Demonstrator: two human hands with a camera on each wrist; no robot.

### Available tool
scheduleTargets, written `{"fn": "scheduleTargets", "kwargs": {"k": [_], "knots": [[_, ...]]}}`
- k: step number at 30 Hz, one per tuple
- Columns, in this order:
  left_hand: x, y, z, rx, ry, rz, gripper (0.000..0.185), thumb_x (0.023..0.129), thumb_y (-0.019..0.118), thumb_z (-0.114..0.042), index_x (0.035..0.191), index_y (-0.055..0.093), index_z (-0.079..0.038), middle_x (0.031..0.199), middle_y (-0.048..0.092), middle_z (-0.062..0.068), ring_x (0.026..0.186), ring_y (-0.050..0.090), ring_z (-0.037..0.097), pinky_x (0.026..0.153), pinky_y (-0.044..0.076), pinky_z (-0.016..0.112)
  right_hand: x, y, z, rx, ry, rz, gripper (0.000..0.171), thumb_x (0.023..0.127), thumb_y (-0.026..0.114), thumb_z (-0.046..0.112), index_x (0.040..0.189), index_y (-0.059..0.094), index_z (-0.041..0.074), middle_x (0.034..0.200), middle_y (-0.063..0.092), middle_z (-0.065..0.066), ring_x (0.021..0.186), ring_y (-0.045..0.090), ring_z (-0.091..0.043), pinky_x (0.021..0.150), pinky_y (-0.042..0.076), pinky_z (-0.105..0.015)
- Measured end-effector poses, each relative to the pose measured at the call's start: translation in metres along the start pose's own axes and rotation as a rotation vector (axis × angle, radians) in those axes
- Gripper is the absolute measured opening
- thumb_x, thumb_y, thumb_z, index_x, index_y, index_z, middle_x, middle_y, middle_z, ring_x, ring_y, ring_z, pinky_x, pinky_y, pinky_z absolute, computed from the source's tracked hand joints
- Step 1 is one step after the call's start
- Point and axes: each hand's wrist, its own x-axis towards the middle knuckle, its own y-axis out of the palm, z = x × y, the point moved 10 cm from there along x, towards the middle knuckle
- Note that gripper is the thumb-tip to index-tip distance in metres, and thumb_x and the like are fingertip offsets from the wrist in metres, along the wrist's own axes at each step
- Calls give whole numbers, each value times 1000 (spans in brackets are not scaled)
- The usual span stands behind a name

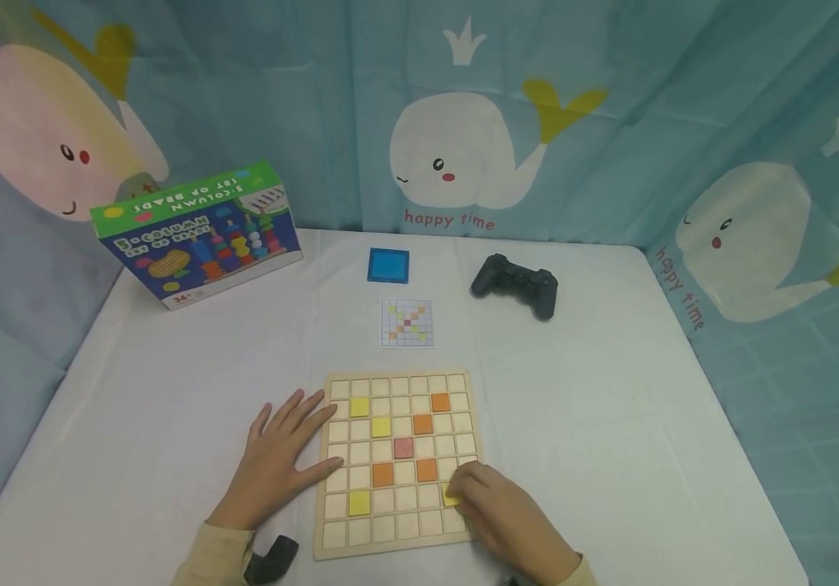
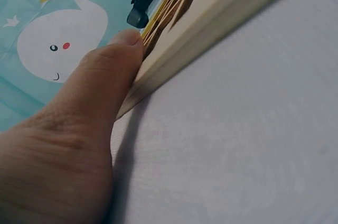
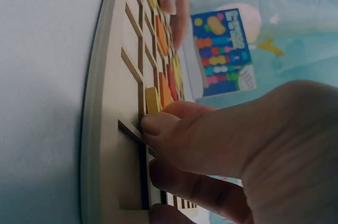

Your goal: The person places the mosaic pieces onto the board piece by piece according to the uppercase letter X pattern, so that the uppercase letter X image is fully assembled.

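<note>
A wooden grid board (image 1: pixel 408 525) lies at the near middle of the white table. Yellow, orange and one red tile sit in its cells in a cross-like pattern. My left hand (image 1: pixel 294 443) lies flat on the table, its straight fingers against the board's left edge (image 2: pixel 211 28). My right hand (image 1: pixel 474 488) is at the board's lower right with curled fingers. In the right wrist view its fingertips (image 3: pixel 158 123) pinch a yellow tile (image 3: pixel 152 100) at a cell of the board (image 3: pixel 105 129). The same yellow tile (image 1: pixel 451 495) shows just under the fingers in the head view.
Beyond the board lie a small pattern card (image 1: pixel 407 323), a blue square piece (image 1: pixel 388 265) and a black game controller (image 1: pixel 514 285). A green-and-blue bead toy box (image 1: pixel 195 236) stands at the back left. A whale-print curtain surrounds the table.
</note>
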Motion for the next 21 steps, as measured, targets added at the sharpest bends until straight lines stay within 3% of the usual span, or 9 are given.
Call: {"fn": "scheduleTargets", "kwargs": {"k": [15, 21], "knots": [[1, 1, -1, -1, 3, -5, 77, 78, 63, -67, 141, 47, -26, 152, 38, 1, 143, 26, 30, 113, 14, 60, 1, -1, 2, 12, -25, -43, 27, 78, 73, 0, 97, 64, 15, 104, 57, 10, 93, 57, -2, 83, 47, -10], [4, 1, 0, -53, -43, 11, 79, 81, 62, -63, 146, 40, -24, 153, 35, 4, 143, 25, 31, 113, 12, 60, 8, -4, -2, 34, 83, -5, 21, 87, 71, 22, 105, 62, 15, 108, 56, 9, 93, 55, -3, 81, 51, -18]]}}
